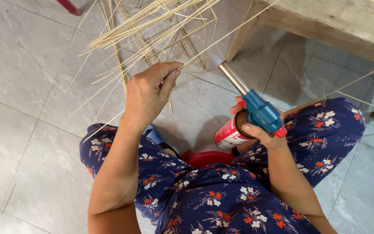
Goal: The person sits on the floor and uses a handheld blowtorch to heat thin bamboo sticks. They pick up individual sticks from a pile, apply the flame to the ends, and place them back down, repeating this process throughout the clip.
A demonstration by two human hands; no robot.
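Note:
My left hand point(149, 93) pinches a thin pale bamboo strip point(221, 38) between thumb and fingers; the strip runs up and to the right past the torch tip. My right hand point(263, 132) grips a gas torch: a red canister point(229, 134) with a blue head point(261, 113) and a silver nozzle point(233, 78) pointing up-left. A faint flame shows at the nozzle tip, close under the strip. A pile of bamboo strips and a bent bamboo frame point(152, 30) lies on the floor beyond my left hand.
I sit on a low red stool point(206, 158) over a grey tiled floor point(22, 78), knees apart in dark blue flowered trousers. A wooden table leg point(241, 37) and tabletop stand at the upper right. More strips stick out at the right edge.

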